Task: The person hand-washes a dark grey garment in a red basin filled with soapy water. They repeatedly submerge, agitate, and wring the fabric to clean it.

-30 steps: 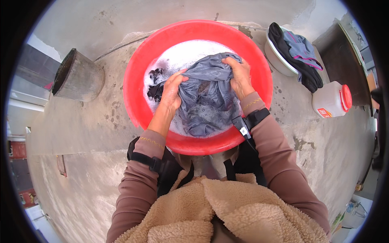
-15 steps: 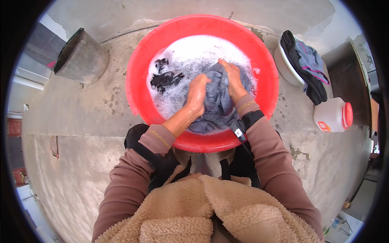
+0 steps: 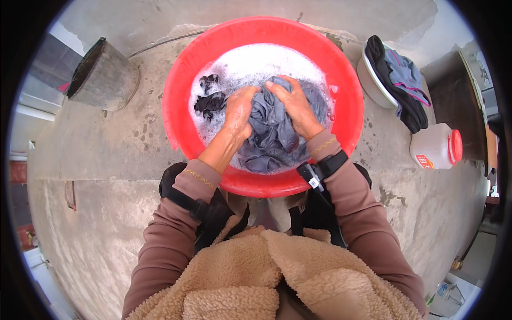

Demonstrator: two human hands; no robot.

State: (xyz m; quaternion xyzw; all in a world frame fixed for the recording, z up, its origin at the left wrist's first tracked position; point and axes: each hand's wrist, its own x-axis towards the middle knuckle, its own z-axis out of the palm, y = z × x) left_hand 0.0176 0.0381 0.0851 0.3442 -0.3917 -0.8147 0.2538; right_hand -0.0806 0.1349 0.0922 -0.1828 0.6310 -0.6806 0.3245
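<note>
A wide red basin (image 3: 181,106) holds white suds and water in front of me. Bunched between my two hands is a wet grey-blue garment (image 3: 271,120), partly in the water. My left hand (image 3: 238,112) grips its left side, the fingertips hidden in the folds. On the other side my right hand (image 3: 294,105) is closed over the cloth, thumb and fingers pressing into it. A soaked black cloth (image 3: 209,101) floats in the foam at the basin's left, close to my left hand.
At the right, a white bowl (image 3: 372,80) carries dark and grey clothes (image 3: 402,74) hanging over its rim. A clear plastic jar (image 3: 429,146) with a red lid lies beside it. Far left stands a worn grey metal bucket (image 3: 109,77) on the concrete floor (image 3: 101,213).
Both hands have shifted left, the left one turning more upright beside the garment. The garment is bunched more tightly between them. My right hand has rolled over its top.
</note>
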